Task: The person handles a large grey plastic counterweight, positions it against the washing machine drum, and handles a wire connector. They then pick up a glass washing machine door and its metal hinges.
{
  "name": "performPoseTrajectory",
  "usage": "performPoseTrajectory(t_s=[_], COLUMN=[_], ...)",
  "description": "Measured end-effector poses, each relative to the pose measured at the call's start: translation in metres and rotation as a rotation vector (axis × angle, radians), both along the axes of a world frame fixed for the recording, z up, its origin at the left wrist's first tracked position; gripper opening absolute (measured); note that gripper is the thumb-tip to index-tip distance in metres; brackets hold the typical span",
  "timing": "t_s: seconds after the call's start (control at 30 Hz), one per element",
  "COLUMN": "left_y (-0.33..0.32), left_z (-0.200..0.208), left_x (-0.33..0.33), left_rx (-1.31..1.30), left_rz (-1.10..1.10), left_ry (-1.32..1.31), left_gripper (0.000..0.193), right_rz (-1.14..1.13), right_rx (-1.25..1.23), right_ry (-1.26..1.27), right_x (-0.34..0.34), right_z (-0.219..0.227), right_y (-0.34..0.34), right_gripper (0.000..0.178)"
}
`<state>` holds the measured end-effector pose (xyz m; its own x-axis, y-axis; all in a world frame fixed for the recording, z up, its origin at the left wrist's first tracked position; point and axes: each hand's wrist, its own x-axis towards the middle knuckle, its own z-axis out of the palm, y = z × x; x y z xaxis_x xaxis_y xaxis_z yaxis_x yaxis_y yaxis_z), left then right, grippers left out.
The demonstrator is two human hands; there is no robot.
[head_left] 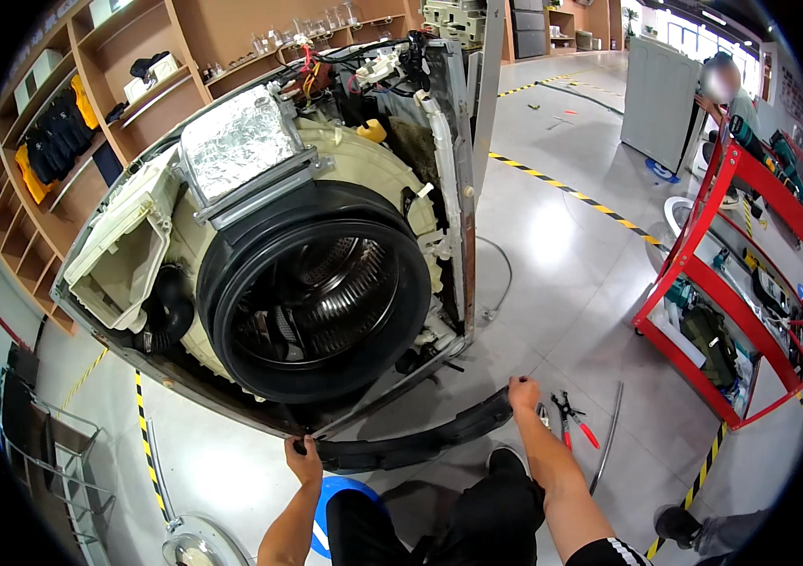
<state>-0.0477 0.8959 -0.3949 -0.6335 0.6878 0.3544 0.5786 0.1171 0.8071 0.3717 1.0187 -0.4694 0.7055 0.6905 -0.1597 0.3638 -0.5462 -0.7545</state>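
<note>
A long, curved black plastic trim strip (420, 441) spans the space in front of my legs. My left hand (304, 459) is closed round its left end, and my right hand (523, 392) pinches the right end, held a little higher. Just beyond it stands a washing machine with its front panel off. Its black rubber door gasket (232, 311) rings the steel drum (345, 292). A foil-covered box (236, 137) sits above the gasket, and a cream plastic housing (123, 250) is at the upper left. The strip lies close to the machine's lower front edge; contact cannot be made out.
Red-handled pliers (571, 420) and a grey metal strip (608, 434) lie on the floor at right. A red tool cart (689, 259) stands farther right. A round door (196, 542) lies at lower left, near a chair (33, 434). Another person (724, 90) is beside a grey cabinet (658, 104).
</note>
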Motion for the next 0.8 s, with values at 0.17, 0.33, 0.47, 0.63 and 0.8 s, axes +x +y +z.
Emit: performPoseTrajectory(t_s=[0.17,0.33,0.47,0.63,0.8], left_y=[-0.003,-0.005,-0.006,-0.004,0.0], left_z=[0.007,-0.003,-0.003,0.005,0.001], left_x=[0.004,0.0,-0.003,0.002,0.0], left_rx=[-0.035,-0.037,-0.035,-0.022,-0.015], left_rz=[0.017,0.029,0.041,0.046,0.045], left_ry=[-0.01,-0.008,0.032,0.061,0.046], left_gripper=[0.021,0.021,0.022,0.022,0.021], right_rz=[0.004,0.018,0.025,0.018,-0.003], right_rx=[0.025,0.029,0.016,0.001,0.012], right_ry=[-0.012,-0.075,-0.074,-0.033,-0.056], right_x=[0.002,0.001,-0.001,-0.002,0.001], right_z=[-0.005,-0.001,-0.001,0.007,0.008], right_y=[0.0,0.001,0.002,0.002,0.004], right_gripper=[0.029,0.028,0.028,0.029,0.03])
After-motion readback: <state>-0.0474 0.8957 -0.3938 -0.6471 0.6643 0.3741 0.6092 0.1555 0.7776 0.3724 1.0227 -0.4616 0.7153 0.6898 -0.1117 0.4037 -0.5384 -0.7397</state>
